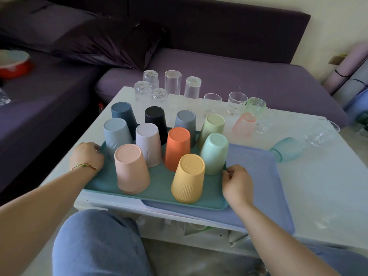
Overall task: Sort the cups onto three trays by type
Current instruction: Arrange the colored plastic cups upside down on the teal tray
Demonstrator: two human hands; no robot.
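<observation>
we are judging the sort as roughly a third done. the coloured plastic cups (pixel 177 148), all upside down, are standing grouped on the teal tray (pixel 159 188). the back row of dark ones is sitting right at its far rim, and we cannot tell whether those are fully on it.

the left grip (pixel 87 156) is curling over the tray's left rim and the right grip (pixel 237 186) is pinching its right rim, so both are closing on the tray and on no cup. the tray's right end is lying over the blue tray (pixel 254 172), which is carrying no cups and is hanging a little past the near edge of the bench (pixel 328 196).

the rest is waiting loose on the bench:
- the tall clear glasses (pixel 172 82) are standing upside down in a cluster at the far edge.
- the small clear glasses (pixel 237 102) are sitting near them, beside a green textured glass (pixel 255 105).
- a pink frosted cup (pixel 244 124) is standing upside down.
- a teal frosted cup (pixel 286 149) and a clear glass (pixel 322 132) are lying on their sides further right.

we are not seeing a third tray anywhere. we are guessing the teal tray needs shifting clear of the blue one before the glassware can go onto trays.
</observation>
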